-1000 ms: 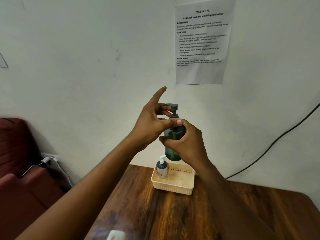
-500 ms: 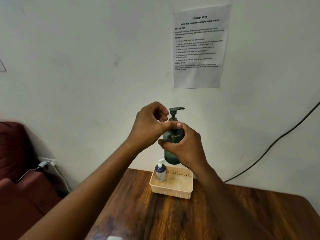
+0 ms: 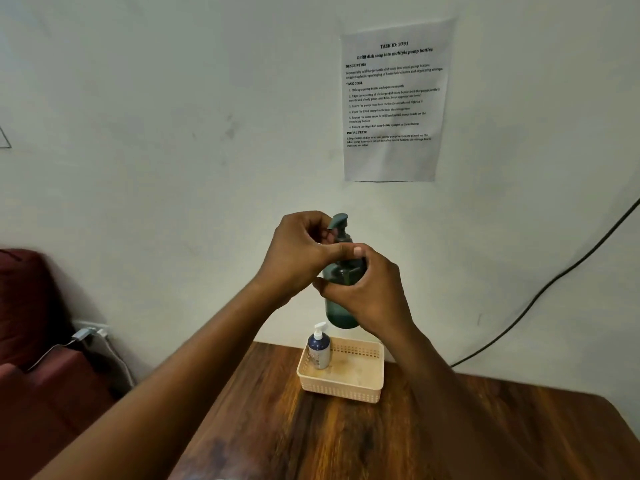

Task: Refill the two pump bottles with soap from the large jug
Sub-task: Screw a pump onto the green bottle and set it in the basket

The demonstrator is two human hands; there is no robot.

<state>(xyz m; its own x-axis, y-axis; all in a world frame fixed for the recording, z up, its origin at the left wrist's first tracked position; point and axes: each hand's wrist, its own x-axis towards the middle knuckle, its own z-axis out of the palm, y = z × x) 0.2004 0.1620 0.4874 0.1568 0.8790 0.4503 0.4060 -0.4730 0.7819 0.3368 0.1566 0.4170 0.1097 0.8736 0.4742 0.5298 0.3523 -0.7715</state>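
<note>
Green pump bottle point(image 3: 341, 306) in right grip point(image 3: 367, 292); left grip point(image 3: 298, 254) pinching its pump point(image 3: 338, 223).

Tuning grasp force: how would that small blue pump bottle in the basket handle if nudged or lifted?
The small blue pump bottle is tall and narrow, so probably tippy when nudged. It looks like smooth plastic, possibly slippery. The basket wall beside it might catch a fall.
</note>
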